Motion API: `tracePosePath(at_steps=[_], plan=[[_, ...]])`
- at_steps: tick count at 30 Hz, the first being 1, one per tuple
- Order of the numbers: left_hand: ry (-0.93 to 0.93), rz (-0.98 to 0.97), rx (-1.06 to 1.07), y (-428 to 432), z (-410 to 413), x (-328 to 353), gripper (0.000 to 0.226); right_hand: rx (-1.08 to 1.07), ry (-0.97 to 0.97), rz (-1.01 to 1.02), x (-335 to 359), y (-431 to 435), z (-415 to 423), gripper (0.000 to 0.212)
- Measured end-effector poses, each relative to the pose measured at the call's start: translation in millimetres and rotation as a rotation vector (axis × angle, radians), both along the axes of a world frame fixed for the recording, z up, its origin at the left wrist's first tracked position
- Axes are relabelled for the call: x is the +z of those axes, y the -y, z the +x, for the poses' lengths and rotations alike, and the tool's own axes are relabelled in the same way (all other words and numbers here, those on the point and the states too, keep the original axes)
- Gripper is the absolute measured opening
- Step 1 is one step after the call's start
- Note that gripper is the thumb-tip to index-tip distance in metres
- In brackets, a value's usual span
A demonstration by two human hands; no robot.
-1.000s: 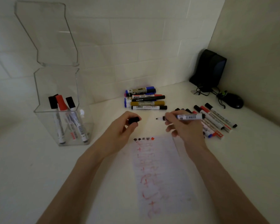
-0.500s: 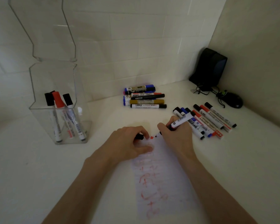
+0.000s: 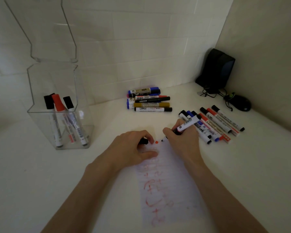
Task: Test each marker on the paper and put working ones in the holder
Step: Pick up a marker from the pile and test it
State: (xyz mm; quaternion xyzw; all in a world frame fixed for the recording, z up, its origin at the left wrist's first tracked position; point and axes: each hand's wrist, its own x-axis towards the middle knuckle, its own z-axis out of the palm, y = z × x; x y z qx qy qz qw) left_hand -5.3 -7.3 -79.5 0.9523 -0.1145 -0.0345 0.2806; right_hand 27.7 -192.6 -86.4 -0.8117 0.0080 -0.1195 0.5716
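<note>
The right hand (image 3: 180,142) pinches the slim white marker (image 3: 186,125) like a pen, tip at the far edge of the thin paper (image 3: 166,190). The left hand (image 3: 129,148) curls round a black cap (image 3: 144,141) (thumb flat on the sheet). Far left is the clear plastic holder (image 3: 57,115), with three capped markers (image 3: 57,105) leaning inside.

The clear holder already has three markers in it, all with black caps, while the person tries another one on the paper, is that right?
Not quite. The head view shows three markers in the clear holder, but only two have black caps; the middle marker has a red cap. The right hand is indeed trying another marker on the paper.
</note>
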Motion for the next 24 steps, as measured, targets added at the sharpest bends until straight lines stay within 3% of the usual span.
tracePosePath(at_steps=[24], plan=[[0.033,-0.004,-0.021,0.0,-0.9,-0.1,0.041,0.007,-0.035,0.016,4.2,0.5,-0.5,0.027]])
